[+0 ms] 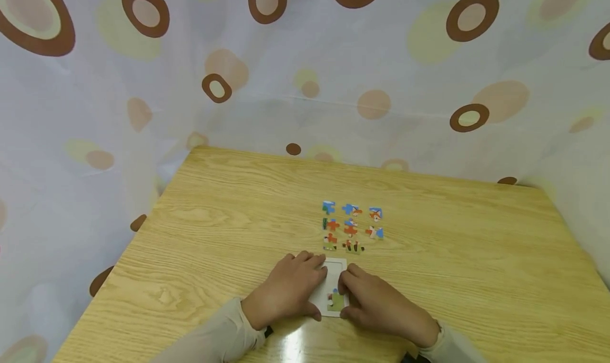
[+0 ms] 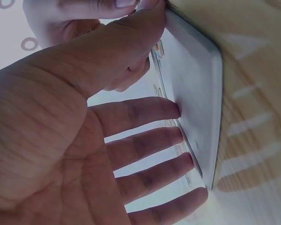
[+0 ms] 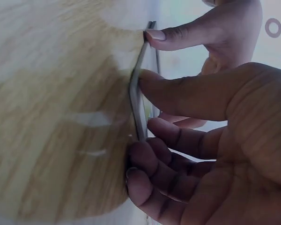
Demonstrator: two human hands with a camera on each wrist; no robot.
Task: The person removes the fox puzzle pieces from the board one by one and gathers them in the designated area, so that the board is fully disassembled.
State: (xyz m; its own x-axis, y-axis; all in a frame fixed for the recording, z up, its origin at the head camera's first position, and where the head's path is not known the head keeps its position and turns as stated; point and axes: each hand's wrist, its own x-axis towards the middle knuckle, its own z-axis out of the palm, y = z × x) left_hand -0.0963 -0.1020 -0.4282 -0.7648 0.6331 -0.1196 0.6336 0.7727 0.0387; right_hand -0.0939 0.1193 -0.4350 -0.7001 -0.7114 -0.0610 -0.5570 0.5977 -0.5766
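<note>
A small white puzzle tray (image 1: pixel 333 268) lies near the table's front. One jigsaw piece (image 1: pixel 336 302), green with a blue tab, sits in its lower right corner. My left hand (image 1: pixel 292 286) spreads over the tray's left side; in the left wrist view its straight fingers (image 2: pixel 145 145) touch the tray's rim and the thumb reaches the near edge. At the right, my right hand (image 1: pixel 378 301) bends its thumb and index finger about the jigsaw piece. In the right wrist view its other fingers (image 3: pixel 152 176) curl beside the tray's edge (image 3: pixel 136 101).
Beyond the tray, several loose jigsaw pieces (image 1: pixel 350 227) with blue, orange and green printing lie in spaced rows. The wooden table (image 1: pixel 229 220) meets a white curtain (image 1: pixel 305 124) with brown and yellow ovals at its back and sides.
</note>
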